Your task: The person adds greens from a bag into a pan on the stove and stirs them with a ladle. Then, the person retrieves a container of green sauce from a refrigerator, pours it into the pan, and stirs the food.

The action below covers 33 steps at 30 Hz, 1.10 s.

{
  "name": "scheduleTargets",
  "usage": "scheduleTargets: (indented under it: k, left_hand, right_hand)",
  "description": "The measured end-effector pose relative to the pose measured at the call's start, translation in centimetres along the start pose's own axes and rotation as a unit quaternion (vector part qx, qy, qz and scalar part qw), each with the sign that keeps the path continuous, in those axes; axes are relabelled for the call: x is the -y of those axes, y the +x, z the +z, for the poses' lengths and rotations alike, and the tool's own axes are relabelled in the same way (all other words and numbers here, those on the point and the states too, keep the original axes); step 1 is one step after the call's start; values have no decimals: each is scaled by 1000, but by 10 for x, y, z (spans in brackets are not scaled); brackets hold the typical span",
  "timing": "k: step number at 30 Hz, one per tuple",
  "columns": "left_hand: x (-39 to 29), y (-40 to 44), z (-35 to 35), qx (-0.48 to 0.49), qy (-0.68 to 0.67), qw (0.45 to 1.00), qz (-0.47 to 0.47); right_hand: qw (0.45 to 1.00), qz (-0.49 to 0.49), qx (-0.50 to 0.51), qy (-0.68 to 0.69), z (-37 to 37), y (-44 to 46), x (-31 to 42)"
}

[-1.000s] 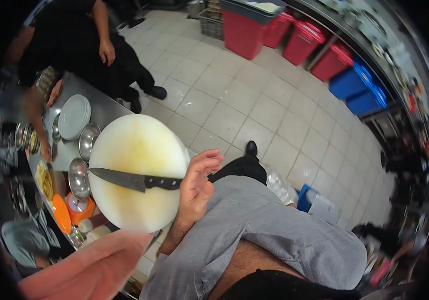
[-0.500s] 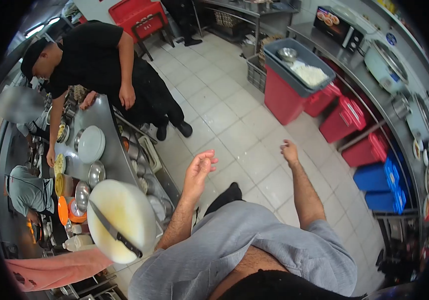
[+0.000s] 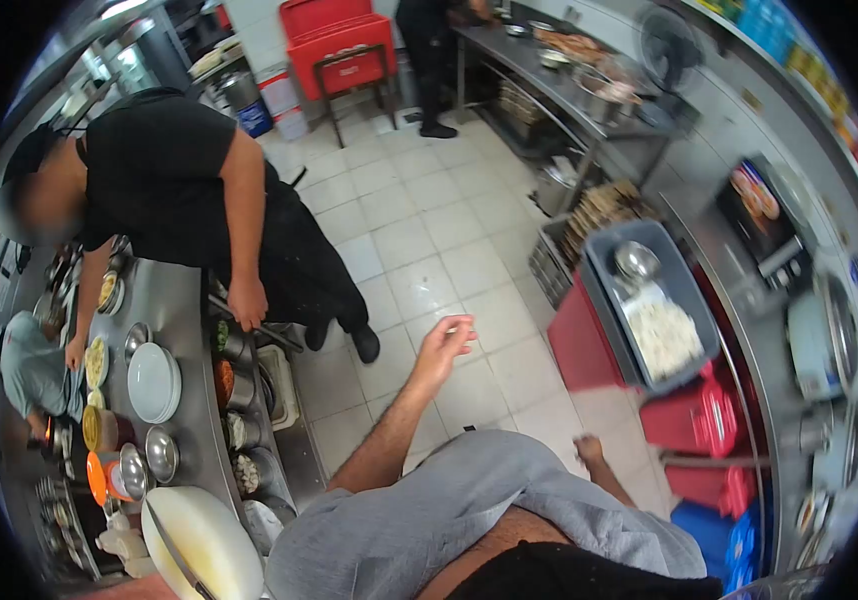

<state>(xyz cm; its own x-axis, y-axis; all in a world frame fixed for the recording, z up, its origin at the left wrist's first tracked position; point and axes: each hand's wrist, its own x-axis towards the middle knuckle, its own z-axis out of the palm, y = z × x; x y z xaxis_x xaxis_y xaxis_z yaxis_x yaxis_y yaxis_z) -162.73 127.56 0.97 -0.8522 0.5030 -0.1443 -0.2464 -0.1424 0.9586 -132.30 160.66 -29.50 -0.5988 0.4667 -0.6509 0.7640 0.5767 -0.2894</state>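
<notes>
My left hand (image 3: 446, 350) is held out over the tiled floor, palm side partly showing, its fingers loosely bent and nothing in it. Lower and to the right, my right hand (image 3: 589, 448) hangs near my side, small in view, fingers loosely apart and empty. Neither hand touches anything. A knife (image 3: 181, 556) lies on a round white cutting board (image 3: 217, 540) at the lower left, away from both hands. On the steel counter (image 3: 194, 330) beyond it are metal bowls (image 3: 162, 453) and stacked white plates (image 3: 152, 382).
A person in black (image 3: 164, 180) leans over the left counter; another person in grey (image 3: 34, 365) is beyond it. Further back, a person in dark clothes stands by a steel table (image 3: 539, 70). A grey tub (image 3: 599, 255) with white food sits over red bins (image 3: 689, 410) at right.
The view has swung up and forward, bringing the back table and red cooler into view. The cutting board has shifted to the lower left edge. My right hand appears lower, nearer my body.
</notes>
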Motion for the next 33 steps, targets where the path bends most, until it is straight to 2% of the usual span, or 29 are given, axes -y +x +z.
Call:
scheduleTargets:
  k: [1, 2, 3, 4, 5, 6, 8, 10, 11, 13, 14, 15, 16, 18, 22, 24, 25, 26, 27, 28, 33]
  left_hand:
    - [-4, 31, 2, 10, -4, 1000, 11]
    - [-6, 62, 1, 22, -7, 1000, 21]
    - [-7, 91, -4, 6, -7, 1000, 27]
    - [-4, 120, -9, -2, -6, 1000, 26]
    - [-2, 151, -14, -10, -6, 1000, 25]
    - [-1, 182, -21, -24, -7, 999, 31]
    - [1, 236, -35, -84, 10, 996, -29]
    - [-2, 288, -51, -135, -16, 990, -49]
    - [-7, 306, -59, -172, -39, 981, -80]
    - [-26, 341, -75, -213, -58, 973, -68]
    - [-35, 361, -83, -237, -79, 967, -55]
    - [-41, 379, -91, -249, -86, 964, -49]
    - [-48, 396, -104, -276, -93, 956, -38]
    - [-48, 436, -139, -333, -108, 936, -20]
    - [-43, 526, -214, -395, -173, 902, -14]
    - [-47, 577, -256, -401, -169, 900, -32]
    - [-57, 612, -279, -405, -167, 897, -55]
    - [-75, 644, -297, -403, -155, 900, -55]
    - [-96, 673, -313, -406, -160, 898, -58]
    - [-121, 704, -331, -387, -135, 912, -29]
    - [-219, 849, -441, -354, -74, 929, 74]
  right_hand:
    - [989, -129, -55, -42, 7, 16, -23]
    - [995, -89, 4, -54, -13, 14, -8]
    - [924, -271, 26, -270, -2, 59, -37]
    - [905, -319, -1, -280, 59, 135, -100]
    - [945, -240, 75, -207, 34, 137, -86]
    - [972, -160, 110, -129, -1, 155, -48]
    - [991, -51, 112, 61, -67, 213, 28]
    - [969, -64, 75, 228, -151, 287, 131]
    - [966, -98, 60, 234, -194, 327, 187]
    - [972, -175, 42, 153, -274, 406, 302]
    - [969, -206, 11, 138, -311, 440, 364]
    - [956, -281, -38, 70, -339, 493, 418]
    - [953, -231, 3, 197, -385, 469, 504]
    - [920, -346, -39, 180, -430, 517, 617]
    - [895, -377, -62, 229, -447, 604, 773]
    - [916, -350, -40, 190, -430, 656, 799]
    - [900, -412, -124, 69, -388, 775, 773]
    - [940, -315, -37, 129, -396, 745, 781]
    - [970, -227, 53, 60, -399, 747, 778]
    - [980, -165, 90, 69, -394, 762, 760]
    - [976, -66, 184, -91, -400, 830, 767]
